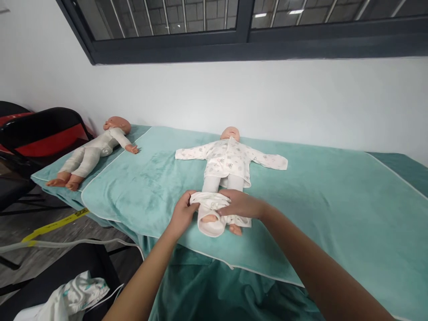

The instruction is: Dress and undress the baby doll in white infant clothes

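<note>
A baby doll (230, 133) lies on its back on the green cloth, head toward the wall and arms spread. It wears a white patterned baby shirt (227, 158) whose sleeves reach past its hands. White baby pants (211, 201) are bunched around its lower legs. One foot shows inside a pant leg opening, and the other sticks out of its cuff. My left hand (185, 209) pinches the left edge of the bunched pants. Opposite it, my right hand (242, 205) grips the fabric between the two legs.
A second doll (95, 149) in a white bodysuit lies at the table's left end. Green cloth (327, 214) covers the table, against the white wall (301, 98). Black chairs (43, 129) stand at left; crumpled clothing (72, 294) lies on a dark seat at lower left.
</note>
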Tool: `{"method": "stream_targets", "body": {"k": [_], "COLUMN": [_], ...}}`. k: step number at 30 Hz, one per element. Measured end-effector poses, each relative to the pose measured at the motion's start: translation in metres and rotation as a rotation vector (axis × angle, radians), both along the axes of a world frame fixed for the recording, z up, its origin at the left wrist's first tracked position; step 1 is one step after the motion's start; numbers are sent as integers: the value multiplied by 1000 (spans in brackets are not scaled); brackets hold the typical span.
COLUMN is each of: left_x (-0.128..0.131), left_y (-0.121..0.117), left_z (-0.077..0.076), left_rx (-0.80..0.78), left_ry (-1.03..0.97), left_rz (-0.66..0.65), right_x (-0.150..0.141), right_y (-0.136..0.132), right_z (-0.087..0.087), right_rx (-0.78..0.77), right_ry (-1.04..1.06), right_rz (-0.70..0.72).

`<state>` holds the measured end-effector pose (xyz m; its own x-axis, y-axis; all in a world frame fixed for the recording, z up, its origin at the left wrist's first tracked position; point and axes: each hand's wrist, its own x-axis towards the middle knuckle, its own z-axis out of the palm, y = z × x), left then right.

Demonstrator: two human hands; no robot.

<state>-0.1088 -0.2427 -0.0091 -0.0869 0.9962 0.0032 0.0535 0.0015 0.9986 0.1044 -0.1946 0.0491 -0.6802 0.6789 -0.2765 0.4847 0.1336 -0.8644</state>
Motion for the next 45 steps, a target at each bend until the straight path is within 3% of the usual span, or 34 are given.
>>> {"method": "stream_targets", "body": {"k": [4, 9, 14, 19, 23, 25, 27, 30, 33, 36, 39, 41, 43, 45], "left_x": [9, 20, 18, 1, -2, 5, 17, 40, 60, 71, 70, 60, 43, 21], "left_y": [16, 32, 43, 46, 55, 65, 76, 89, 93, 87, 81, 82, 90, 103], "left_z": [-3, -7, -11, -14, -6, 2, 11, 24, 30, 29, 25, 19, 11, 1], "left_rx": [113, 196, 172, 44, 5, 17, 80, 190, 202, 253, 348, 364, 322, 235], "left_ry": [87, 143, 130, -131, -312, -189, 37, 468, 874, 1074, 1040, 852, 541, 223], "left_rz": [123, 201, 102, -51, 52, 112, 78, -47, -51, 8, 79, 137, 233, 395], "right_x": [-6, -18, -15, 7, 18, 17, 13, 2, -6, -5, 14, 39, 70, 101], "right_y": [-3, -13, -11, 7, 18, 23, 29, 41, 51, 56, 58, 57, 54, 48], "right_z": [-1, -13, -14, -10, -18, -22, -23, -20, -17, -17, -16, -15, -19, -29], "right_rx": [90, 283, 387, 469, 629, 798, 913, 964, 979, 935, 714, 505, 350, 252], "right_ry": [-52, -180, -198, -50, -96, -232, -386, -585, -662, -546, -152, 210, 500, 584], "right_rz": [-69, -287, -368, -508, -651, -653, -595, -503, -434, -486, -698, -904, -1112, -1268]}}
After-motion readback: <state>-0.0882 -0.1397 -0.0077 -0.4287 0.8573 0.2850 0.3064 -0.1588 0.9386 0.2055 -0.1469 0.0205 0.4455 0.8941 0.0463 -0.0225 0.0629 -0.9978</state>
